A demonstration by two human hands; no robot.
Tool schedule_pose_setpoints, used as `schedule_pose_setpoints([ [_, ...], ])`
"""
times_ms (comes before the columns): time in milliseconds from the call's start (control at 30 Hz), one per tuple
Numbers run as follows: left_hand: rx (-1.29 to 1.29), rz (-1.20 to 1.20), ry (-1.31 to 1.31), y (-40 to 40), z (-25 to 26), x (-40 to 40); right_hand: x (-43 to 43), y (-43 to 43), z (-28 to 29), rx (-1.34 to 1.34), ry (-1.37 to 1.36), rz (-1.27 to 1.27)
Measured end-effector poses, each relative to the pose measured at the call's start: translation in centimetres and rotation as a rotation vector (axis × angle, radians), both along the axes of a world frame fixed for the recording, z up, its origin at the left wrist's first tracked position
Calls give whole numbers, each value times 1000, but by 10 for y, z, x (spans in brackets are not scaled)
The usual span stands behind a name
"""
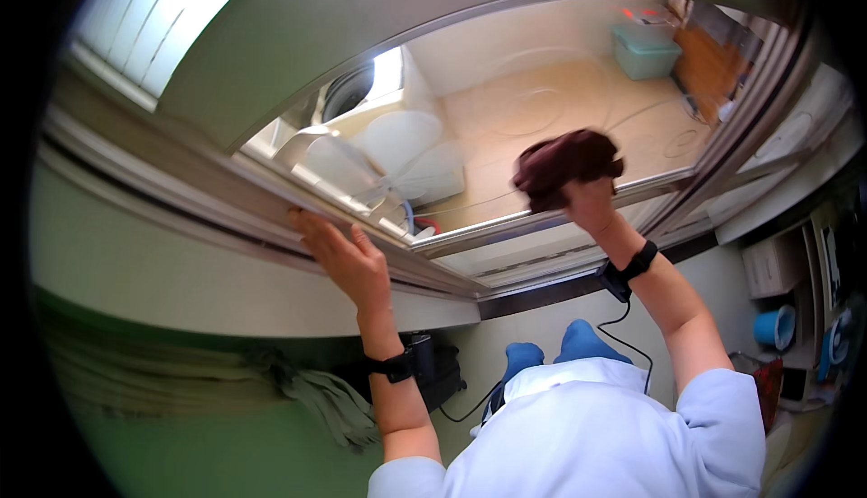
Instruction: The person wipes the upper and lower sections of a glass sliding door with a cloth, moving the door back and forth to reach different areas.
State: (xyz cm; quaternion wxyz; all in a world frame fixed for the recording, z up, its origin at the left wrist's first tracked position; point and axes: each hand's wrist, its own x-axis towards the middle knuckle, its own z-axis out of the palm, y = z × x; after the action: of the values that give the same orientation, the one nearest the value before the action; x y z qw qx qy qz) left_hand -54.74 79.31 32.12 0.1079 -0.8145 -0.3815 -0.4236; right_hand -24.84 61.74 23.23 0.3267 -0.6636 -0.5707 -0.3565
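Observation:
A bunched dark maroon cloth [565,166] is in my right hand [590,205], slightly blurred. The cloth is in front of the glass pane [501,105] of a metal-framed door, just above its lower rail [488,230]; I cannot tell whether it touches the glass. Faint curved marks show across the pane. My left hand [349,264] is flat, fingers extended and thumb apart, against the door frame [237,207] at the left. Nothing is held in it. Both wrists wear black bands.
Through the glass appear a white washing machine [386,119], a lidded teal bin [647,51] and a tan floor. A tied curtain [325,389] hangs at lower left, near a black suitcase [440,369]. A black cable [643,339] runs beside my legs. Shelving with a blue container [773,329] stands right.

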Motion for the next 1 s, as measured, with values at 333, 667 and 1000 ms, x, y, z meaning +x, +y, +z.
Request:
schedule_pose_setpoints([
  [333, -200, -235, -243, -5, -13, -13, -95, 125, 129, 372, -166, 249],
  [667, -314, -241, -354, -41, -54, -36, -180, 194, 125, 173, -369, 461],
  [1000, -525, -210, -267, -67, -89, -38, -161, 164, 26, -174, -466, 529],
])
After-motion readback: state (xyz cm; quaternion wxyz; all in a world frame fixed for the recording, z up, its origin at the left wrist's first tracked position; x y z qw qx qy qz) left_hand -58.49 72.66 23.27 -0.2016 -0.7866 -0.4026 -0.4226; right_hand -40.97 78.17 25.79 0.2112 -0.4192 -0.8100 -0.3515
